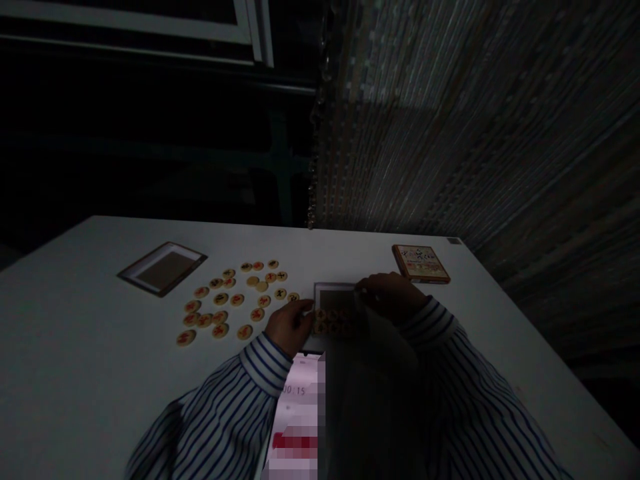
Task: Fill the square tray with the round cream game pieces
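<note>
Head view: the phone (301,415) reads "00:15". The tray (336,299) of pieces (321,315) lies between your left hand (290,325), curled at its left edge, and right hand (393,295), curled at its far-right corner; you can't tell whether either grips.

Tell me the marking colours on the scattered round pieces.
Some round pieces have red markings, others dark; best seen in the head view.

A white table (75,373) bears scattered round pieces (237,300). A tray (337,299), open box (165,268) and patterned box (421,263) rest there too.
</note>
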`<state>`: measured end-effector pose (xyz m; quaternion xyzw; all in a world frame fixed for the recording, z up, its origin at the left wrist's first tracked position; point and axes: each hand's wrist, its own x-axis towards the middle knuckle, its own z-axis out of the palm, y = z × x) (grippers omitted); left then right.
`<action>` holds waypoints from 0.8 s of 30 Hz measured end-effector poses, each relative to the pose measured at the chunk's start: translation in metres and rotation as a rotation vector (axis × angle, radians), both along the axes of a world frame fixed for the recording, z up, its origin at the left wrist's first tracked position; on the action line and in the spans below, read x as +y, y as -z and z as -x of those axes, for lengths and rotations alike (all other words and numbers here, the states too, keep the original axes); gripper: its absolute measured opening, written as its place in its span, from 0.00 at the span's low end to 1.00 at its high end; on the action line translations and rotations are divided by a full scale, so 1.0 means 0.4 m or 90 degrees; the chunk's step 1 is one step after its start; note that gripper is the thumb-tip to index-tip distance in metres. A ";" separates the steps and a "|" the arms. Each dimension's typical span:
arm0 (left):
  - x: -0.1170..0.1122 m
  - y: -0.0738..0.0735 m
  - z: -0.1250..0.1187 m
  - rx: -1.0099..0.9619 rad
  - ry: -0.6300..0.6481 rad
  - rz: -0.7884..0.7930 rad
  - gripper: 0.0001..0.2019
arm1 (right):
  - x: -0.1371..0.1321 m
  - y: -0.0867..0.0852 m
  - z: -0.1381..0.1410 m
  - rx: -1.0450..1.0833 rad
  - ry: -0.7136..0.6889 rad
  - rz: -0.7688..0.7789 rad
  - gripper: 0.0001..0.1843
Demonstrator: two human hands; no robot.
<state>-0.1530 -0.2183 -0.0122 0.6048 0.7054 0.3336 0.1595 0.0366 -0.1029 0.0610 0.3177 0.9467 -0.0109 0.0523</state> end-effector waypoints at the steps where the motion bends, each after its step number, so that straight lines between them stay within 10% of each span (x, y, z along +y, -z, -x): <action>1: 0.000 0.000 0.001 0.001 0.000 -0.004 0.15 | 0.001 0.002 -0.001 0.006 -0.005 -0.006 0.14; 24: -0.083 -0.018 0.034 0.064 0.023 -0.089 0.14 | -0.028 -0.049 -0.018 0.037 0.014 -0.045 0.17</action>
